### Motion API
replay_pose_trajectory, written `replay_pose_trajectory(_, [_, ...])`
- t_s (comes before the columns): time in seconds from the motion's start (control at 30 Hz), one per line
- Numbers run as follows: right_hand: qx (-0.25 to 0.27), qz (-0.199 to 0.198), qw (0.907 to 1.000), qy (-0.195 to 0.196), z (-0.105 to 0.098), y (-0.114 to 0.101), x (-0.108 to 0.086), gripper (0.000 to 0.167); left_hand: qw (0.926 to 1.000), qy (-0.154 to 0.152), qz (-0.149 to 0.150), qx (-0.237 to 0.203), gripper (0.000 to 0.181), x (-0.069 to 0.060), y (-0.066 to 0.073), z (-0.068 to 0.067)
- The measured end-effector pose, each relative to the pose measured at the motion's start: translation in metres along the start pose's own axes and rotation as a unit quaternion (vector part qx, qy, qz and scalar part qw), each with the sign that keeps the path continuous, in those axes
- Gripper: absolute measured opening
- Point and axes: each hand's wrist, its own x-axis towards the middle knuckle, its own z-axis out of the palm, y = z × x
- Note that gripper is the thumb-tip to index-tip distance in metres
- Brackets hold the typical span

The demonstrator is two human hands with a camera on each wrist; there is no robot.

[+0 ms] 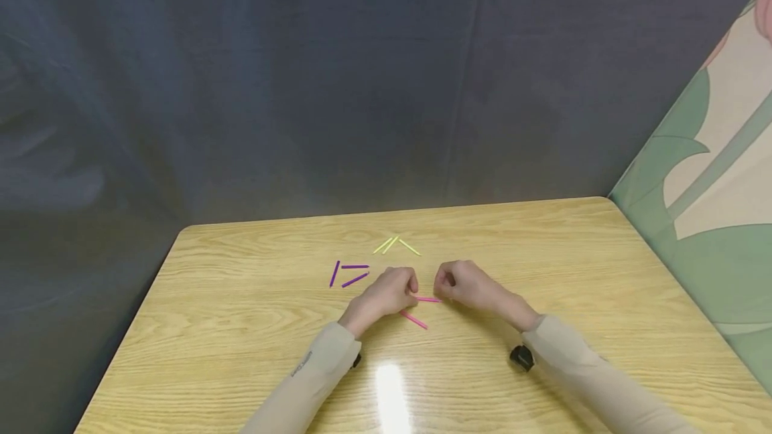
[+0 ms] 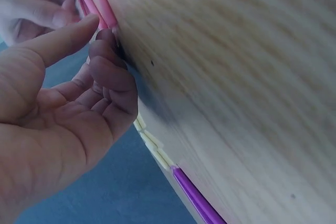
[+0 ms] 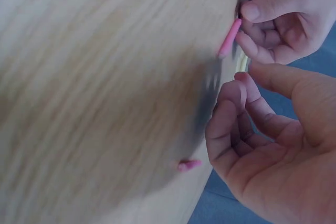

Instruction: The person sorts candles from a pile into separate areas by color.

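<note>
My left hand [image 1: 389, 290] has thumb and forefinger at one end of a thin pink stick [image 1: 429, 299] and seems to pinch it. To the right, my right hand [image 1: 469, 281] hovers just above the table with its fingers loosely bent and nothing visible between them. A second pink stick [image 1: 414, 320] lies slantwise below the left hand. In the right wrist view, another short pink piece [image 3: 189, 165] lies on the wood beside the right hand's fingers. The left wrist view shows pink sticks [image 2: 102, 1] between the two hands, partly covered by fingers.
Several purple sticks [image 1: 356, 266] lie left of the hands on the wooden table [image 1: 241, 300]. Farther back, yellow sticks [image 1: 409, 247] form a slanted group. A dark curtain [image 1: 362, 86] hangs behind; a leaf-patterned panel [image 1: 712, 186] stands at the right.
</note>
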Motion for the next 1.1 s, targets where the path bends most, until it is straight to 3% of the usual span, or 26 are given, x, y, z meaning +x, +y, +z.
replay_pose_trajectory(0.33, [-0.019, 0.011, 0.9998, -0.003, 0.010, 0.002, 0.001, 0.009, 0.9999, -0.003, 0.002, -0.016, 0.014, -0.010, -0.011, -0.006])
replay_pose_trajectory(0.77, [-0.028, 0.005, 0.9996, -0.001, 0.006, 0.001, -0.001, 0.008, 0.9974, -0.022, 0.062, -0.030, 0.010, -0.015, -0.021, -0.014])
replay_pose_trajectory(1.1, [-0.041, -0.011, 0.9991, -0.009, 0.009, 0.002, -0.001, 0.015, 0.9961, -0.050, 0.060, -0.042, 0.012, -0.019, -0.026, -0.011])
